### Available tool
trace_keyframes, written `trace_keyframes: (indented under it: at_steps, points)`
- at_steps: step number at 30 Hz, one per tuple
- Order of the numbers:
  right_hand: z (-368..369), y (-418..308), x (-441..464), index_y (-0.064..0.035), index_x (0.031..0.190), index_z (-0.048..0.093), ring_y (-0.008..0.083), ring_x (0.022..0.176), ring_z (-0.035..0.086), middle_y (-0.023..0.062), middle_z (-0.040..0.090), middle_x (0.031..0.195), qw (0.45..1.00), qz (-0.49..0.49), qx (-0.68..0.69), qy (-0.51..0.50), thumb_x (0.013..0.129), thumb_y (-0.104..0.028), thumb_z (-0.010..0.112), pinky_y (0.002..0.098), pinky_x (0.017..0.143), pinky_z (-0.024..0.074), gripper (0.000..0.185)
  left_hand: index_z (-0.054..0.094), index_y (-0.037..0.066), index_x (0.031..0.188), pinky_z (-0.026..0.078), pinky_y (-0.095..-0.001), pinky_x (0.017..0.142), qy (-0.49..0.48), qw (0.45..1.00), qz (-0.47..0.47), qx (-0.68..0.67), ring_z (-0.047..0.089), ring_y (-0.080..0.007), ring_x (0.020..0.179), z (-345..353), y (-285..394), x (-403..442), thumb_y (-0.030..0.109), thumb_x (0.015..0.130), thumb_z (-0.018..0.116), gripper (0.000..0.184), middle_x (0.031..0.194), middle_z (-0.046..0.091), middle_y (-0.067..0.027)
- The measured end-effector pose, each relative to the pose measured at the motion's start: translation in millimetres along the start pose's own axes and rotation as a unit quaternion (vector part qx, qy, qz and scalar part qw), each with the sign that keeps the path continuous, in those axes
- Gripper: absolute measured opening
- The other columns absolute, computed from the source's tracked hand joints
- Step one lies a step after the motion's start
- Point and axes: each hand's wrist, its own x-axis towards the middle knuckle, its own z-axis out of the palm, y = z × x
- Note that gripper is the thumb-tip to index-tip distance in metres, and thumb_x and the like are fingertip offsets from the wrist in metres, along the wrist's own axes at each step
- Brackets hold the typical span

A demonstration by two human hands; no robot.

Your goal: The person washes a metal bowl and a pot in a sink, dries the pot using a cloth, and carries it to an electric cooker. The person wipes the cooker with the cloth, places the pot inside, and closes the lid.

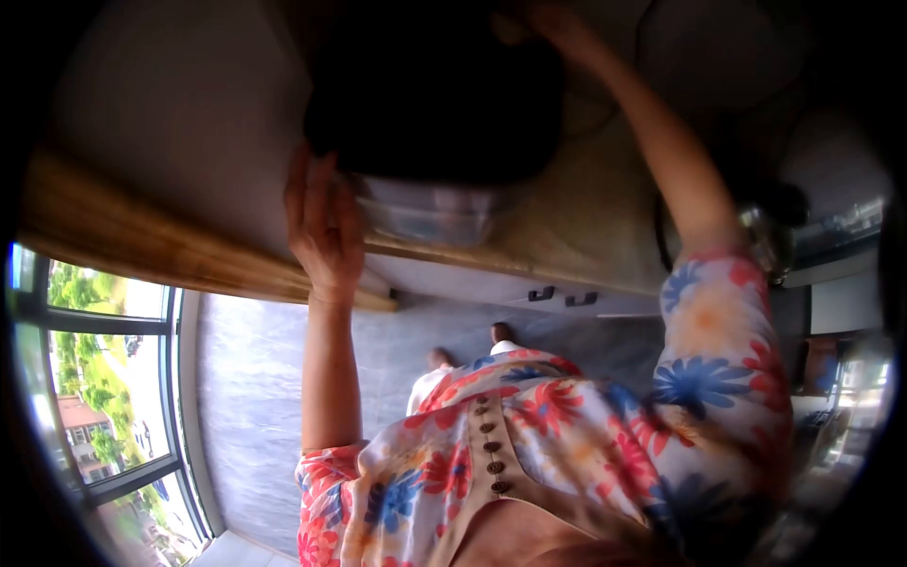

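Note:
A large black, rounded box-like thing (435, 94) fills the top middle; its details are lost in shadow. Below its near edge shows a shiny, see-through box-shaped part (425, 210), blurred; I cannot tell whether the two are joined. My left hand (323, 222) is at the left side of both, fingers stretched upward, their tips against or just under the black thing's corner. My right arm reaches up past the far right side of the black thing. My right hand (557, 28) is near its top right, and dark and blur hide its fingers.
The worktop (586, 217) has a wooden front edge (170, 246). Beneath are drawer fronts with black handles (540, 294). A shiny metal vessel (763, 236) stands at the right, near my arm. Windows (104, 378) are at the left, above a grey marbled floor (250, 397).

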Motion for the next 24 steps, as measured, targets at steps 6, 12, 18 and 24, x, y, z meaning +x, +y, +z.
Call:
trace_keyframes:
  at_steps: [6, 12, 18, 24]
  points:
    - [28.9, -25.3, -36.3, -0.0069, 0.107, 0.057, 0.0236, 0.085, 0.060, 0.0122, 0.060, 0.096, 0.968, -0.147, -0.195, 0.051, 0.086, -0.018, 0.048, 0.0326, 0.075, 0.0485, 0.025, 0.057, 0.006, 0.112, 0.042, -0.0360, 0.090, 0.006, 1.000, -0.006, -0.015, 0.048, -0.0301, 0.112, 4.0, -11.2, -11.2, 0.007, 0.086, 0.046, 0.028, 0.122, 0.049, -0.0164]
    - [90.7, -154.7, -48.8, -0.0060, 0.096, 0.059, 0.0302, 0.091, 0.057, 0.0125, 0.058, 0.100, 0.959, -0.183, -0.202, -0.079, 0.082, -0.024, 0.054, 0.0397, 0.079, 0.0470, 0.024, 0.057, 0.006, 0.112, 0.042, -0.0341, 0.090, -0.008, 0.999, -0.029, -0.038, 0.049, -0.0278, 0.112, -1.5, -3.4, -8.1, 0.006, 0.086, 0.043, 0.030, 0.122, 0.049, -0.0142]
    - [108.4, -202.6, -136.4, -0.0053, 0.083, 0.064, 0.0237, 0.114, 0.046, 0.0083, 0.058, 0.108, 0.936, -0.324, -0.108, -0.086, 0.080, -0.011, 0.055, 0.0404, 0.099, 0.0324, 0.011, 0.058, 0.005, 0.110, 0.042, -0.0320, 0.089, -0.007, 0.999, -0.005, -0.043, 0.050, -0.0266, 0.110, -2.5, -11.5, -9.2, -0.001, 0.081, 0.038, 0.035, 0.121, 0.051, -0.0140]
    - [67.1, -158.0, -203.4, -0.0102, 0.083, 0.066, 0.0194, 0.121, 0.041, -0.0008, 0.056, 0.116, 0.943, -0.295, -0.154, 0.017, 0.070, -0.006, 0.066, 0.0386, 0.103, 0.0259, 0.014, 0.059, 0.006, 0.108, 0.042, -0.0307, 0.089, -0.016, 1.000, -0.009, -0.019, 0.052, -0.0255, 0.108, -5.4, -14.8, -9.7, -0.005, 0.077, 0.038, 0.039, 0.119, 0.052, -0.0135]
